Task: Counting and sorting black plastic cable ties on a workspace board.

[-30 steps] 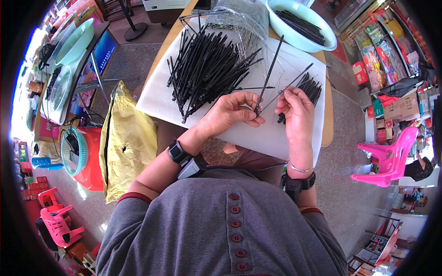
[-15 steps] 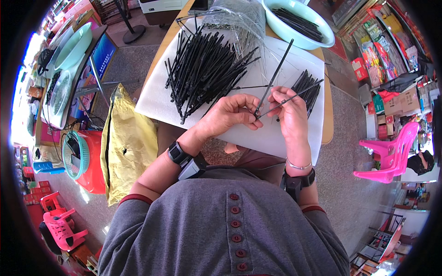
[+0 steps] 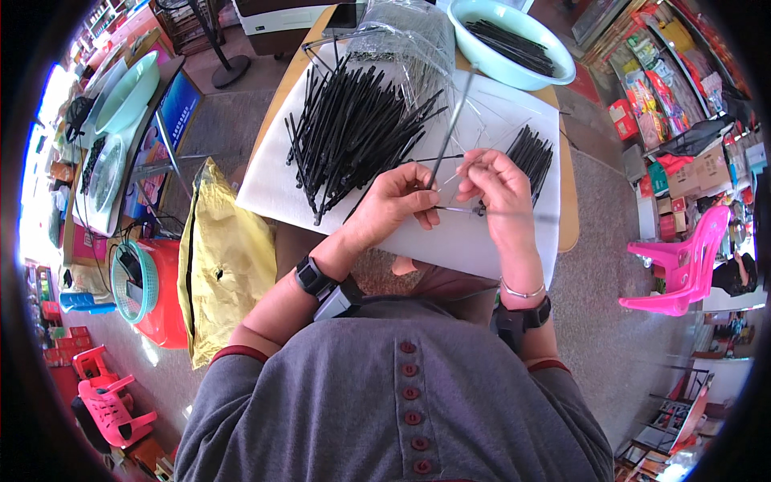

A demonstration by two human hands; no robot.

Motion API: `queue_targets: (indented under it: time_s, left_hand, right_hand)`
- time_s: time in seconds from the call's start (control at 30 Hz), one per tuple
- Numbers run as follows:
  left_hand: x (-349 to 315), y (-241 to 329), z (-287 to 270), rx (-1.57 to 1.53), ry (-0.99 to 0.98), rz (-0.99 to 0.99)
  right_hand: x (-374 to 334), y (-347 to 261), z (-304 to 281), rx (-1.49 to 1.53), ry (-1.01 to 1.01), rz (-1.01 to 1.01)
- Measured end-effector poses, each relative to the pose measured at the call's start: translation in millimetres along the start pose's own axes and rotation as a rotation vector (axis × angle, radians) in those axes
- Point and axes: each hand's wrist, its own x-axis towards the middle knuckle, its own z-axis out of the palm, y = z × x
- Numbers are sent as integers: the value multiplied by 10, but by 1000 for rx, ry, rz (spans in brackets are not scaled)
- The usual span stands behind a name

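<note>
Over the white sheet (image 3: 269, 177), the thumb and fingers of my left hand (image 3: 389, 209) pinch a hinged-looking pair of thin black sticks. One black stick (image 3: 451, 128) points away from me, blurred by motion. The other stick (image 3: 458, 210) runs rightward past my right palm, also smeared. My right hand (image 3: 504, 193) is raised just right of the joint, its fingers curled together; what they pinch, if anything, is too small to make out. A big pile of black sticks (image 3: 353, 128) lies beyond my left hand. A smaller bundle of sticks (image 3: 532, 161) lies beyond my right hand.
A clear plastic bag of thin wires (image 3: 405, 40) lies at the table's far side, loose wires (image 3: 482, 108) spilling nearby. A pale green basin (image 3: 534, 80) holds more black sticks. A yellow sack (image 3: 229, 265) stands left of me; a pink chair (image 3: 683, 261) is at right.
The stick pair has turned in my left hand: one stick has swung left and the other down toward my right palm. My right fingers have moved slightly apart from the joint.
</note>
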Motion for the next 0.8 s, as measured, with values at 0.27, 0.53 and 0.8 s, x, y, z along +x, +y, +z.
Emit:
queue_targets:
  time_s: [0.27, 0.53, 0.8]
  left_hand:
    - [26, -19, 87, 15, 129, 59]
    - [14, 7, 81, 105, 120, 52]
    - [14, -42, 89, 198, 178, 72]
  right_hand:
    - [-136, -144, 10, -31, -134, -5]
    - [-80, -56, 36, -98, -220, 76]
    - [-65, -46, -25, 55, -168, 20]
